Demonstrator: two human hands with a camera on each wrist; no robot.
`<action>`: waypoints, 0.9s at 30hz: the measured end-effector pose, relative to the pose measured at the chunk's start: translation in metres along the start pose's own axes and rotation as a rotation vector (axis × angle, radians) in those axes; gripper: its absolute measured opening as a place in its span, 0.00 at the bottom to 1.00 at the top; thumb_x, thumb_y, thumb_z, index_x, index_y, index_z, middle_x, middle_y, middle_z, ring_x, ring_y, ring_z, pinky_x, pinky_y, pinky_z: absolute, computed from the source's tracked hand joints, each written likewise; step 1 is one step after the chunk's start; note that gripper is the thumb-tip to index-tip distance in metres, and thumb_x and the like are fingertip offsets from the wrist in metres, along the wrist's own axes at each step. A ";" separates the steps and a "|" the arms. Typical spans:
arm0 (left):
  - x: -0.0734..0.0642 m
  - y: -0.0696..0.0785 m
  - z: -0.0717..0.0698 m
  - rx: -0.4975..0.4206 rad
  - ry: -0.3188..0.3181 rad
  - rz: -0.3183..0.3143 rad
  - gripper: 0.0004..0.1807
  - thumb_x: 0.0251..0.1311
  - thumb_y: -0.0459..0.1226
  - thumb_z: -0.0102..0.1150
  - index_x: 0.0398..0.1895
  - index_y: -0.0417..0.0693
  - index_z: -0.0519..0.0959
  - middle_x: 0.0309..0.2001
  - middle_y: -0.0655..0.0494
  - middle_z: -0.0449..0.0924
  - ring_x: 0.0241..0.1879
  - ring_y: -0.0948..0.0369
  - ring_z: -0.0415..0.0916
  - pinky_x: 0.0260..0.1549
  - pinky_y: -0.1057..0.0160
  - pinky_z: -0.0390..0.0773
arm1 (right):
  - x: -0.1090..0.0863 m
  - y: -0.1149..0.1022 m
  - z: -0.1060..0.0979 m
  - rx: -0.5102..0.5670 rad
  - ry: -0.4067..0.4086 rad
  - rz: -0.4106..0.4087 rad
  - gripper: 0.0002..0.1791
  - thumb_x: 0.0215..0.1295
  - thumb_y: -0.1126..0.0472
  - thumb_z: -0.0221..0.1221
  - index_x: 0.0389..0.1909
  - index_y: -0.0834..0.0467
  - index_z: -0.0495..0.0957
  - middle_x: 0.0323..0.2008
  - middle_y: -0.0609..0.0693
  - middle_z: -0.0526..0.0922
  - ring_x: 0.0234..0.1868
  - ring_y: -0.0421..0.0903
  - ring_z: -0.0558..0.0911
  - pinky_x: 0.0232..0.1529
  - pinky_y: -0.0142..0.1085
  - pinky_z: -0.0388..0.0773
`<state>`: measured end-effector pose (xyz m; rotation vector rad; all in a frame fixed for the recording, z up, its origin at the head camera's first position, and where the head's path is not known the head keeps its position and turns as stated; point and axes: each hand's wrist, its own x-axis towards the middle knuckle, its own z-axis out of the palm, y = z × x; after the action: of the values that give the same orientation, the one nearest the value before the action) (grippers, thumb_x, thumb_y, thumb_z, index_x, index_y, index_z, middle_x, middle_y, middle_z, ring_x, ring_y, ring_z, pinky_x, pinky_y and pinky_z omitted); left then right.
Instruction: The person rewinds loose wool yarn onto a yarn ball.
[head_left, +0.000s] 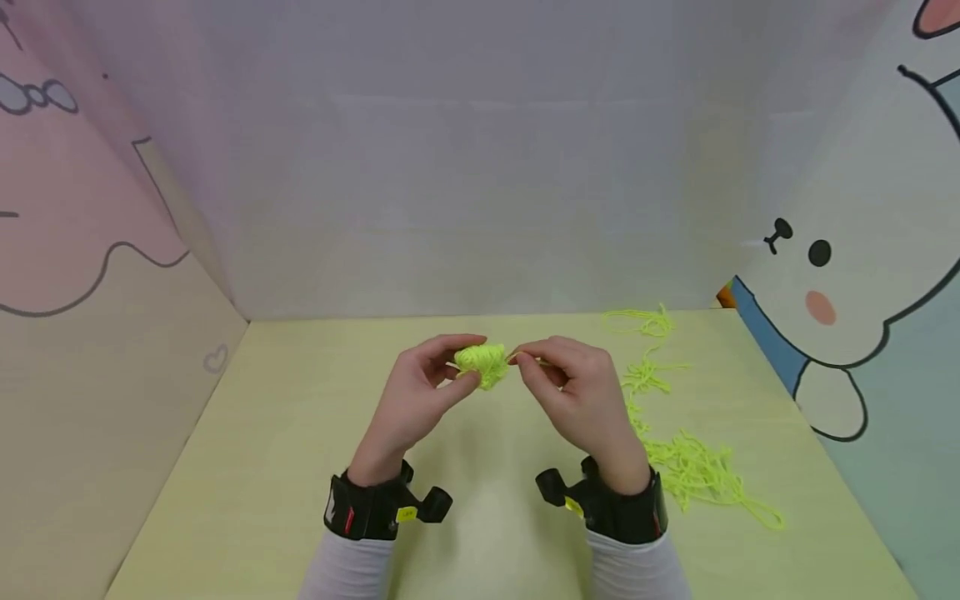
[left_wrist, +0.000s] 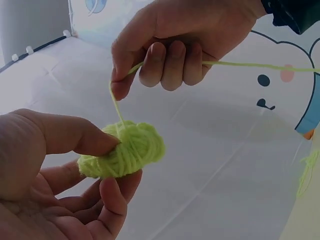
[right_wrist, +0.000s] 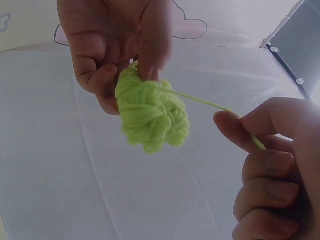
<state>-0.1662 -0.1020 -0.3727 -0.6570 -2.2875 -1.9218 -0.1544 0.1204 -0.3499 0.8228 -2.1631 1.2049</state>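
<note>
A small ball of neon yellow-green yarn (head_left: 482, 363) is held up over the table by my left hand (head_left: 422, 392), pinched between thumb and fingers. In the left wrist view the wound ball (left_wrist: 137, 150) shows wraps running in several directions. To its right, my right hand (head_left: 583, 392) pinches a single yarn strand (right_wrist: 200, 101) between thumb and index finger. That strand runs taut from the ball to the fingertips, passes under the curled fingers, and trails off to the right in the left wrist view.
Loose tangled yarn (head_left: 693, 471) lies on the right side of the pale yellow table (head_left: 300, 433), with smaller loops (head_left: 652, 321) trailing to the back edge. A plain pale wall sheet (head_left: 480, 192) stands behind; cartoon-printed panels (head_left: 862, 275) flank the table.
</note>
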 end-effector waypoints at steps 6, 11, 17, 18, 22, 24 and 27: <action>-0.002 0.003 -0.001 -0.089 -0.076 -0.007 0.19 0.60 0.31 0.66 0.56 0.46 0.80 0.51 0.52 0.81 0.41 0.54 0.78 0.38 0.66 0.80 | 0.009 0.001 0.000 -0.012 0.037 0.015 0.06 0.67 0.63 0.61 0.36 0.52 0.87 0.16 0.41 0.65 0.17 0.37 0.60 0.17 0.36 0.60; -0.006 0.007 -0.005 -0.221 -0.145 -0.039 0.21 0.61 0.29 0.65 0.58 0.47 0.79 0.52 0.45 0.80 0.42 0.50 0.79 0.41 0.66 0.83 | 0.013 0.006 0.004 -0.025 0.016 0.016 0.07 0.68 0.62 0.61 0.37 0.50 0.87 0.16 0.41 0.64 0.16 0.37 0.59 0.17 0.35 0.60; -0.007 0.012 -0.013 -0.320 -0.201 -0.045 0.25 0.62 0.27 0.63 0.63 0.41 0.74 0.56 0.41 0.76 0.44 0.47 0.79 0.44 0.62 0.84 | 0.020 0.013 0.007 -0.004 -0.045 0.062 0.07 0.71 0.59 0.60 0.39 0.49 0.87 0.15 0.43 0.64 0.15 0.39 0.59 0.17 0.36 0.60; -0.007 0.013 -0.014 -0.329 -0.205 -0.045 0.25 0.61 0.27 0.63 0.63 0.39 0.74 0.56 0.41 0.76 0.44 0.47 0.79 0.44 0.62 0.84 | 0.021 0.014 0.008 0.008 -0.062 0.077 0.07 0.71 0.58 0.60 0.40 0.49 0.87 0.15 0.43 0.63 0.15 0.40 0.60 0.17 0.36 0.60; -0.007 0.012 -0.016 -0.369 -0.213 -0.040 0.26 0.61 0.25 0.62 0.64 0.37 0.72 0.57 0.41 0.76 0.46 0.48 0.79 0.45 0.62 0.83 | 0.021 0.016 0.014 0.063 -0.139 0.153 0.08 0.72 0.53 0.59 0.43 0.47 0.86 0.16 0.43 0.66 0.16 0.41 0.62 0.18 0.37 0.62; -0.007 0.011 -0.017 -0.397 -0.211 -0.034 0.26 0.61 0.25 0.62 0.64 0.35 0.72 0.57 0.41 0.76 0.46 0.49 0.79 0.45 0.62 0.83 | 0.021 0.017 0.017 0.077 -0.177 0.182 0.09 0.72 0.53 0.59 0.44 0.47 0.86 0.17 0.43 0.68 0.16 0.41 0.63 0.19 0.37 0.64; -0.006 0.009 -0.017 -0.436 -0.189 -0.019 0.26 0.62 0.25 0.61 0.64 0.34 0.71 0.56 0.42 0.77 0.47 0.50 0.79 0.46 0.63 0.83 | 0.020 0.019 0.023 0.065 -0.226 0.195 0.08 0.72 0.56 0.59 0.46 0.49 0.85 0.20 0.42 0.73 0.17 0.41 0.64 0.20 0.36 0.66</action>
<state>-0.1606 -0.1191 -0.3630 -0.8935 -1.9788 -2.4934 -0.1846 0.1034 -0.3575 0.8242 -2.4455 1.3397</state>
